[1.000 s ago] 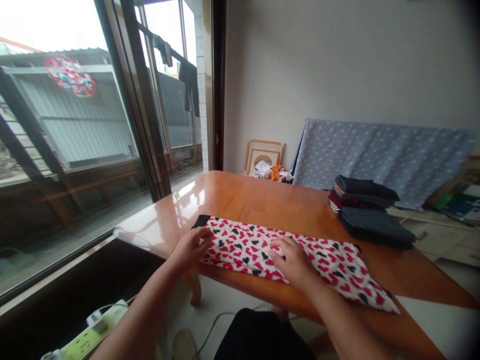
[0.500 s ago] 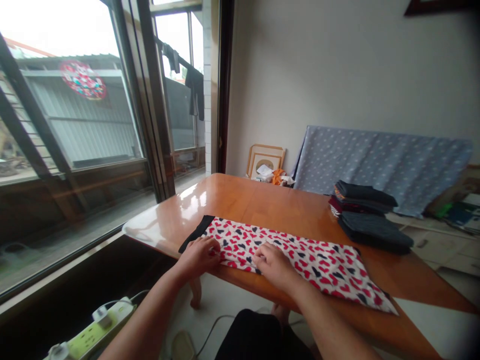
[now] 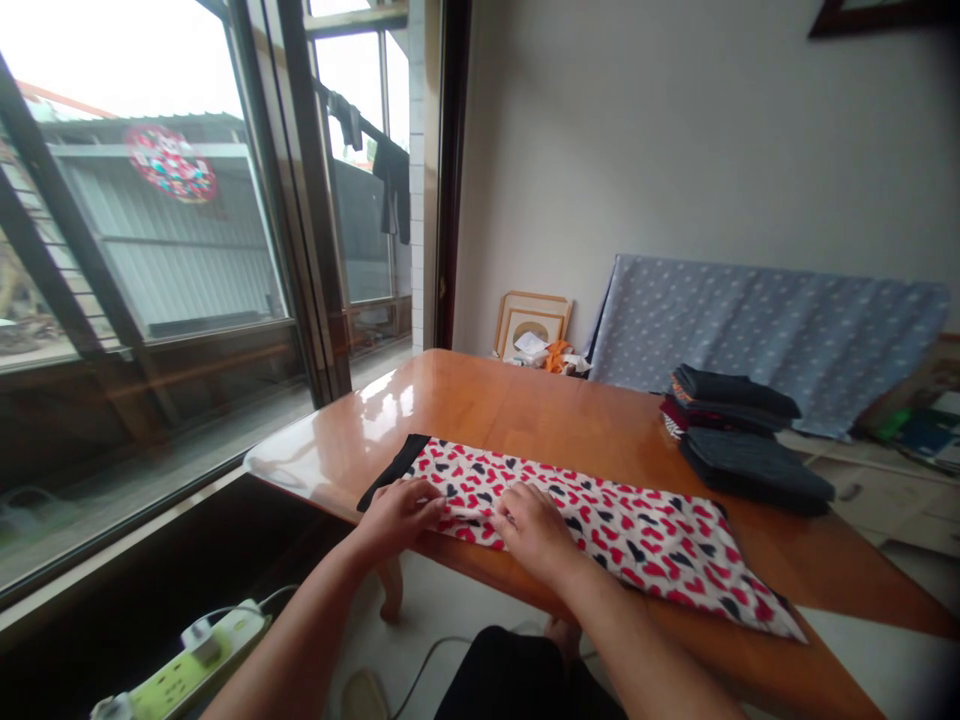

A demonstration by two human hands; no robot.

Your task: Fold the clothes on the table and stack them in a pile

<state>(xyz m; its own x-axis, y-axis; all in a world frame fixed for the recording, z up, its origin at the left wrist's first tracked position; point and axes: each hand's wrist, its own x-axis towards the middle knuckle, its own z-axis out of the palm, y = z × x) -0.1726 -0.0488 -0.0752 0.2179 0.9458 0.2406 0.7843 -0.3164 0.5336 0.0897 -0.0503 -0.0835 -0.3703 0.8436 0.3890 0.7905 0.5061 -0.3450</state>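
A garment with red and black hearts on white (image 3: 660,540) lies flat in a long folded strip along the near edge of the table. Its black band (image 3: 395,470) is at the left end; the right end tapers to a corner. My left hand (image 3: 401,510) pinches the cloth by the band, fingers curled. To its right, my right hand (image 3: 529,520) also has curled fingers gripping the cloth. A small raised crease runs between the two hands. The fingertips are partly hidden.
The glossy wooden table (image 3: 480,400) bears a stack of folded dark clothes (image 3: 739,430) at the right. Behind stands something draped in a blue dotted cloth (image 3: 720,320). Large windows (image 3: 165,240) line the left. A power strip (image 3: 187,660) sits low at the left.
My right hand has shifted slightly left along the cloth, closer to my left hand. The crease between them shows more clearly. The view has moved a little.
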